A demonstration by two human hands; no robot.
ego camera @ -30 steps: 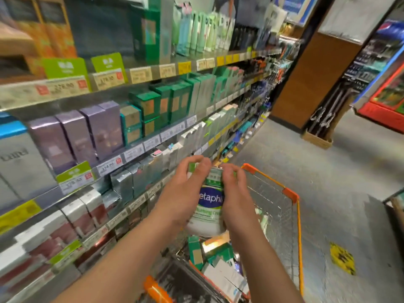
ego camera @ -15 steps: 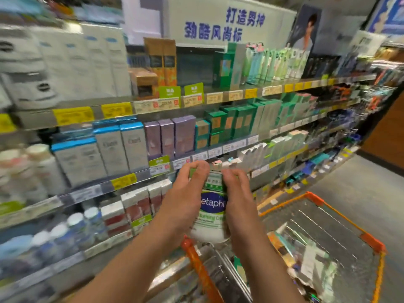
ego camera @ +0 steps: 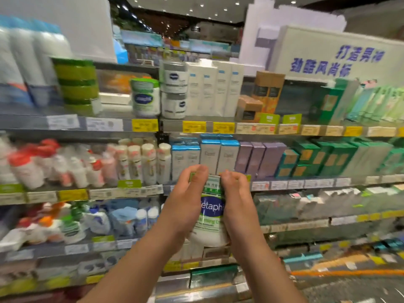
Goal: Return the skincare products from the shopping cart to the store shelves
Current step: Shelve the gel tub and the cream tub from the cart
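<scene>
Both hands (ego camera: 213, 206) still clasp Cetaphil jar (ego camera: 211, 217); view swung from cart to shelves (ego camera: 196, 127).

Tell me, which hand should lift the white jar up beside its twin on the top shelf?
Probably the left hand. The matching jar stands up and to the left of the held jar; the right hand would have to cross over.

Left hand (ego camera: 185, 206) and right hand (ego camera: 238, 206) gripping white Cetaphil jar (ego camera: 211, 217), stocked store shelves (ego camera: 142, 125) behind

stocked store shelves (ego camera: 284, 130), dark ceiling (ego camera: 196, 9) spotlights, blue-lettered sign (ego camera: 341, 60)
</scene>
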